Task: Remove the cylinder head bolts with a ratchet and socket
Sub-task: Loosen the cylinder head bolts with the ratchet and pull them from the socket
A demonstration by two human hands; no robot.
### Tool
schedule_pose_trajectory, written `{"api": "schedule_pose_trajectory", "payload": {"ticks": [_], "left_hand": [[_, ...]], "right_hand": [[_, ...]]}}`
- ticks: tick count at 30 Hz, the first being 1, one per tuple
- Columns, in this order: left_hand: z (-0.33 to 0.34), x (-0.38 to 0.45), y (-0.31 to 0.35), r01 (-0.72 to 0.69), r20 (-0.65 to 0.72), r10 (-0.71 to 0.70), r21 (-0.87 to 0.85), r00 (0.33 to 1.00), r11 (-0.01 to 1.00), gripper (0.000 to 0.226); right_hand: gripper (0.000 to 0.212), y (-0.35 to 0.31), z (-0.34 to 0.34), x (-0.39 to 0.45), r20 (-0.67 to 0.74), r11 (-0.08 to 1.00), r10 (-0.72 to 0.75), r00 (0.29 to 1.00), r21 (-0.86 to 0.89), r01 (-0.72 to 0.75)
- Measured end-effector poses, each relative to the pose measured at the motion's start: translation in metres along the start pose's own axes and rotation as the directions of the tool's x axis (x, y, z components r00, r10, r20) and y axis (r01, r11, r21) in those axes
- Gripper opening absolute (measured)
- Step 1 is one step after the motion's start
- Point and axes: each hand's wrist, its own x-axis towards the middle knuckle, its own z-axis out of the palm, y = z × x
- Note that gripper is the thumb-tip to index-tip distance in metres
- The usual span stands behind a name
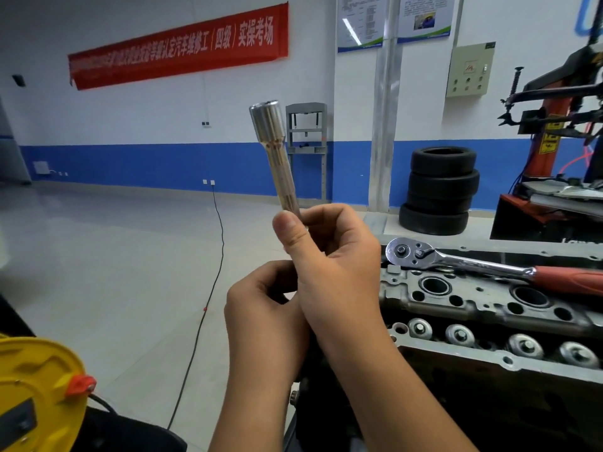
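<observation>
1. Right hand (329, 252) pinches the long socket (275, 154) upright, its grip curled round the lower shaft, likely for inspection.
2. Left hand (264, 318) curls round the socket's hidden base.
3. Ratchet (473, 262) rests on the cylinder head (483, 305), right, within reach.

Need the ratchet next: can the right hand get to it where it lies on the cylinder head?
Probably yes, once freed: the ratchet lies uncovered beside the right hand, which grips the long socket with the left hand.

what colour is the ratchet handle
Red-orange grip on a chrome ratchet, head view.
</observation>
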Motion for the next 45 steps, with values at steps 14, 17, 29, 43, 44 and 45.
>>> {"api": "schedule_pose_trajectory", "payload": {"ticks": [14, 17, 29, 43, 44, 45], "left_hand": [[-0.007, 0.0015, -0.0022, 0.066, 0.117, -0.055, -0.092, 0.992, 0.994, 0.028], [-0.0071, 0.0008, 0.001, 0.103, 0.198, -0.078, -0.12, 0.977, 0.987, 0.032], [-0.0102, 0.0023, 0.0003, 0.039, 0.163, -0.02, -0.113, 0.986, 0.993, 0.031], [-0.0044, 0.0012, 0.0022, -0.001, 0.061, 0.003, -0.041, 0.998, 0.999, 0.033], [-0.0031, 0.0011, 0.0017, 0.008, 0.032, -0.007, -0.044, 0.999, 0.999, 0.032], [-0.0026, 0.0011, 0.001, 0.014, 0.007, -0.014, -0.038, 1.0, 0.999, 0.032]], "right_hand": [[0.017, -0.0007, 0.0016, -0.001, 0.047, 0.999, -0.016, 0.999, -0.034, 0.018], [0.024, -0.0012, 0.0022, 0.0013, 0.077, 0.999, 0.027, 0.997, -0.033, -0.025], [0.016, 0.0005, 0.0031, 0.0006, 0.012, 1.0, -0.011, 1.0, -0.025, 0.011], [0.014, -0.0014, 0.0027, -0.0001, 0.091, 1.0, 0.001, 0.996, -0.028, 0.001], [0.012, -0.0013, 0.0023, -0.0001, 0.079, 1.0, -0.001, 0.997, -0.021, 0.002], [0.012, -0.0009, 0.0016, -0.0006, 0.058, 0.999, -0.02, 0.998, -0.027, 0.021]]}}
